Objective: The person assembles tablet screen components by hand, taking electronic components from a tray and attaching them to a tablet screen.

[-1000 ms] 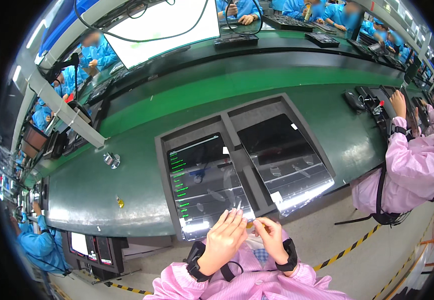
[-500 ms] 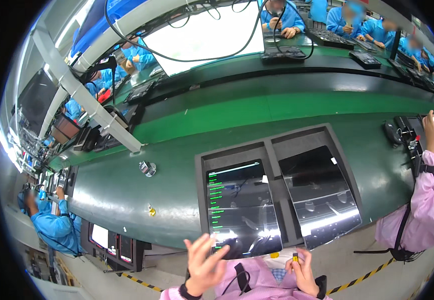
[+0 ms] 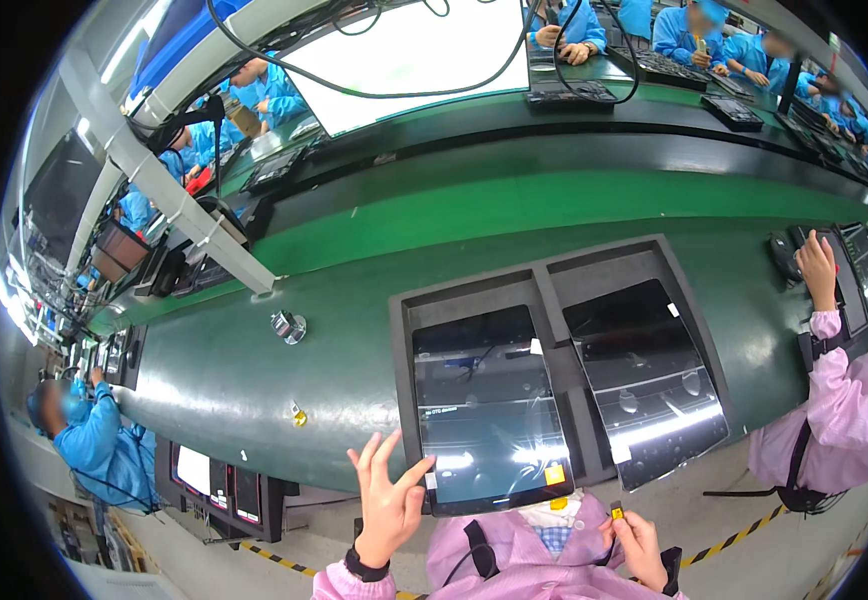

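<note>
My left hand (image 3: 391, 507) has its fingers spread and holds nothing. Its index fingertip is at the lower left edge of a tablet-like screen panel (image 3: 484, 385), which is lit dark grey with an orange square near its lower right corner. Between the fingers of my right hand (image 3: 641, 548) is a small yellow-and-black stick (image 3: 617, 512), raised just below the tray. Beside the lit panel lies a second, dark panel (image 3: 644, 370) under glossy film. Both rest in a dark grey two-bay tray (image 3: 544, 300), their near ends reaching the table's front edge.
On the green table (image 3: 214, 370) left of the tray are a small metal-and-clear piece (image 3: 289, 327) and a yellow bit (image 3: 299, 414). A slanted white post (image 3: 174, 210) stands at left. A co-worker in pink (image 3: 839, 400) handles devices at right; others in blue sit beyond.
The left panel's list of green lines has given way to a grey screen with an orange square. My left hand has shifted left and up; my right hand, still holding the stick, a little right.
</note>
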Action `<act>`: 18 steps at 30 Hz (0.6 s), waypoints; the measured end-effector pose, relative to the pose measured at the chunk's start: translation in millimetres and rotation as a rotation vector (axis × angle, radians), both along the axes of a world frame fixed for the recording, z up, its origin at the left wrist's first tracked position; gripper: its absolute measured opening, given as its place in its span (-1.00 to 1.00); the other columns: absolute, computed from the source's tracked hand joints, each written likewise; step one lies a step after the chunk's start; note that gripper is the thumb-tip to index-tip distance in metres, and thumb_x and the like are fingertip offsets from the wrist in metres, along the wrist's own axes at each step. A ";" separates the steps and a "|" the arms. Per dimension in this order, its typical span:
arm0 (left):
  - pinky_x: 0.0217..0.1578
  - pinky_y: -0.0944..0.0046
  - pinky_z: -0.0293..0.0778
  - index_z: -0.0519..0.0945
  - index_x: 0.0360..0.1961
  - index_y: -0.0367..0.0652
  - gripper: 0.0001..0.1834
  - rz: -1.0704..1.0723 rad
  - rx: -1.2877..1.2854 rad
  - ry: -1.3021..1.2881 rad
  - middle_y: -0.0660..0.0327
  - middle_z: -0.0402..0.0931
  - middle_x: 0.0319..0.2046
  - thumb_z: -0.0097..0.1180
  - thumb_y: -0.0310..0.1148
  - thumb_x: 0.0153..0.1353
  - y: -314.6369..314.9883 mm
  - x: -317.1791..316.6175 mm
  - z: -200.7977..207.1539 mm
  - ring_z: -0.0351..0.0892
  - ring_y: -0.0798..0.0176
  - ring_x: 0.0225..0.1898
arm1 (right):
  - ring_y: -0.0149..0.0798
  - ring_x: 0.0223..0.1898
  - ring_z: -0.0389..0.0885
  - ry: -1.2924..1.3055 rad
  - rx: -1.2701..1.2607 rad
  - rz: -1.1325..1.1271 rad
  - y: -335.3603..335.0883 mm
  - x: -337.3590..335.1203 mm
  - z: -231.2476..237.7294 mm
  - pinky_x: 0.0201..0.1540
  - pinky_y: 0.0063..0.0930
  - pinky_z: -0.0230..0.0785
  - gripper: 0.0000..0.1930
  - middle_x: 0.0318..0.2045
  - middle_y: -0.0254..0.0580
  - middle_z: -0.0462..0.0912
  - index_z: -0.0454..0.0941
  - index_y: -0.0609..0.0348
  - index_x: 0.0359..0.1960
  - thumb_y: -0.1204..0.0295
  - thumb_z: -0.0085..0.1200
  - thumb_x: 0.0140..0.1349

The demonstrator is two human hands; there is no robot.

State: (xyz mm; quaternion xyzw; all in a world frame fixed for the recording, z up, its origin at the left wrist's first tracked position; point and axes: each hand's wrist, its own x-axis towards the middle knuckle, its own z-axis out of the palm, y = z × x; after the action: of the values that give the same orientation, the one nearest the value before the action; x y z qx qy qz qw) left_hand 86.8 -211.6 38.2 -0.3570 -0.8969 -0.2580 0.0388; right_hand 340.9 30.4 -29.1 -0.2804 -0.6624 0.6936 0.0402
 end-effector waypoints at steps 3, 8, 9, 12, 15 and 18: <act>0.30 -0.28 -0.38 0.61 -0.01 0.12 -0.61 -0.118 -0.026 -0.015 0.01 0.19 0.25 -0.14 -0.09 0.26 11.3 -0.1 3.5 0.02 -0.14 0.30 | -0.44 -0.55 0.48 0.055 -0.050 -0.111 -2.5 2.3 1.2 -0.40 -0.54 0.35 -0.72 -0.59 -0.22 0.55 0.50 0.41 -0.31 0.42 -0.21 0.40; 0.34 -0.16 -0.41 0.70 -0.16 0.12 -0.45 -0.007 0.137 0.110 0.07 0.34 0.13 -0.41 0.03 0.35 -4.8 -6.7 2.7 0.08 -0.03 0.27 | -0.42 -0.60 0.48 0.051 0.035 -0.260 9.0 0.7 23.2 -0.41 -0.55 0.34 -0.65 -0.67 -0.20 0.53 0.50 0.40 -0.37 0.33 -0.21 0.40; 0.34 -0.16 -0.41 0.70 -0.16 0.12 -0.45 -0.008 0.134 0.109 0.07 0.34 0.13 -0.41 0.03 0.35 -9.6 -6.5 1.4 0.08 -0.03 0.27 | -0.42 -0.60 0.48 0.041 0.072 -0.267 10.7 1.0 24.8 -0.41 -0.55 0.34 -0.63 -0.67 -0.20 0.53 0.51 0.39 -0.39 0.31 -0.20 0.40; 0.34 -0.12 -0.44 0.72 -0.21 0.17 -0.41 -0.075 0.136 0.089 0.13 0.37 0.10 -0.45 0.06 0.37 -20.0 -1.3 -0.5 0.06 0.00 0.27 | -0.42 -0.63 0.45 0.079 0.064 -0.281 11.6 -4.9 27.9 -0.46 -0.55 0.29 -0.61 -0.69 -0.23 0.50 0.50 0.37 -0.44 0.28 -0.19 0.40; 0.35 -0.11 -0.44 0.72 -0.21 0.18 -0.41 -0.109 0.128 0.105 0.15 0.37 0.09 -0.45 0.07 0.36 -22.9 1.0 -5.7 0.06 0.01 0.27 | -0.45 -0.64 0.40 0.108 0.073 -0.285 11.4 -5.6 27.4 -0.50 -0.57 0.23 -0.62 -0.70 -0.28 0.45 0.48 0.33 -0.46 0.29 -0.21 0.40; 0.34 -0.12 -0.45 0.72 -0.21 0.19 -0.41 -0.141 0.109 0.043 0.15 0.38 0.08 -0.45 0.08 0.35 -8.8 -0.5 -3.6 0.07 0.01 0.27 | -0.47 -0.63 0.37 0.105 0.099 -0.361 14.7 1.8 29.0 -0.51 -0.59 0.19 -0.63 -0.69 -0.30 0.41 0.46 0.31 -0.49 0.30 -0.21 0.40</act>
State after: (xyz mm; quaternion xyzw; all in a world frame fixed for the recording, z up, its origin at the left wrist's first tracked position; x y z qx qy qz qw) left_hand 86.3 -220.4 34.6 -0.4219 -0.8532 -0.3009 0.0591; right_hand 342.7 45.2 -0.2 -0.3557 -0.6314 0.6555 0.2124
